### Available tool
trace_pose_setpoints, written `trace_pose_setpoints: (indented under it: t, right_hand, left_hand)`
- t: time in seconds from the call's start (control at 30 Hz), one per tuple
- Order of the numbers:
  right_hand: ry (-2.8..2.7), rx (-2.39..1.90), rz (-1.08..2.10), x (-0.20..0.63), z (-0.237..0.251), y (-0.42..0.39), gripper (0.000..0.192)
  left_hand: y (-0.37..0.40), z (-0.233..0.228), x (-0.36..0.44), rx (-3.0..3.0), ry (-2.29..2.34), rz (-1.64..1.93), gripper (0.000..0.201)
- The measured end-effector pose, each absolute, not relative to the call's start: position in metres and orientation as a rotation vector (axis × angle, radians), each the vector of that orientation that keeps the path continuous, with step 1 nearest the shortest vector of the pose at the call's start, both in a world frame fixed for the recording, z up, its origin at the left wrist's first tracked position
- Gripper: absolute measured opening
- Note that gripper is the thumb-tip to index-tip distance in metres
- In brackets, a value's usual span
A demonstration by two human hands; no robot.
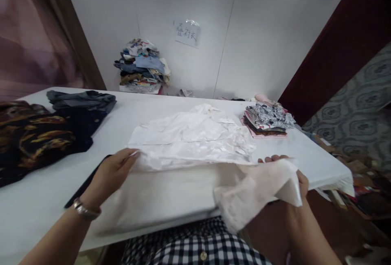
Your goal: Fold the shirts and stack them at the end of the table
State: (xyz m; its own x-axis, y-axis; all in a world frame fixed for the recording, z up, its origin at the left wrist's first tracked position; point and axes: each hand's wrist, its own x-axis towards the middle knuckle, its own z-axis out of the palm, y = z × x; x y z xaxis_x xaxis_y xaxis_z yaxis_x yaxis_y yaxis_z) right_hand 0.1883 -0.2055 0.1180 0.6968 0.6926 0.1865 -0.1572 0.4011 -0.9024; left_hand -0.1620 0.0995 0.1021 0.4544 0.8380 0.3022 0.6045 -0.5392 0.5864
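Note:
A white satin garment [189, 138] lies spread on the white table [36, 208] in front of me. My left hand [111, 173] pinches its left edge near the table's middle, a watch on the wrist. My right hand [297, 183] grips a loose white flap of the same garment at the table's near right edge, lifting it slightly. The lower part of the garment hangs over the front edge toward my checked shirt.
A dark patterned garment [33, 138] and a grey one [81, 100] lie at the left. A small stack of folded clothes [267, 120] sits at the right. A taller pile of clothes [142, 67] stands against the back wall, beside a paper sign [187, 32].

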Motion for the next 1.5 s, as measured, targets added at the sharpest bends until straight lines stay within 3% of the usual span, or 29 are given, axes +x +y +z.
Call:
trace_pose_setpoints:
  t: [0.17, 0.27, 0.47, 0.67, 0.83, 1.03, 1.2, 1.27, 1.37, 1.5]
  right_hand:
    - [-0.443, -0.929, 0.875, 0.198, 0.093, -0.221, 0.016]
    - [-0.476, -0.831, 0.919, 0.197, 0.090, -0.224, 0.021]
    - [-0.648, -0.951, 0.938, 0.211, 0.109, -0.202, 0.024]
    - [-0.771, -1.138, 0.826, 0.272, 0.146, -0.101, 0.025]
    - [-0.486, -1.602, 0.805, 0.330, 0.128, -0.021, 0.026]
    - [-0.556, -1.829, 0.612, 0.325, 0.068, -0.055, 0.052]
    - [-1.106, -2.089, 0.292, 0.277, 0.046, -0.101, 0.068]
    - [-1.325, -2.134, 0.198, 0.266, 0.047, -0.103, 0.059]
    - [-1.348, -2.123, 0.172, 0.268, 0.056, -0.089, 0.031]
    - [-0.924, -1.820, 0.262, 0.298, 0.076, -0.053, 0.033]
  left_hand:
    - [0.077, 0.073, -0.193, 2.438, 1.039, 0.834, 0.038]
    - [0.064, 0.062, -0.206, 2.538, 0.940, 0.794, 0.038]
    - [0.059, 0.075, -0.207, 2.729, 0.826, 0.501, 0.035]
    - [0.141, 0.124, -0.150, 2.411, 1.093, 0.359, 0.038]
    - [0.214, 0.125, -0.101, 2.020, 1.400, 0.227, 0.048]
    - [0.194, 0.091, -0.125, 2.294, 1.558, 0.331, 0.061]
    - [0.164, 0.064, -0.150, 2.424, 1.594, 0.341, 0.078]
    - [0.159, 0.059, -0.149, 2.457, 1.620, 0.311, 0.076]
    - [0.157, 0.057, -0.141, 2.543, 1.605, 0.256, 0.070]
    - [0.157, 0.057, -0.137, 2.667, 1.542, 0.260, 0.057]
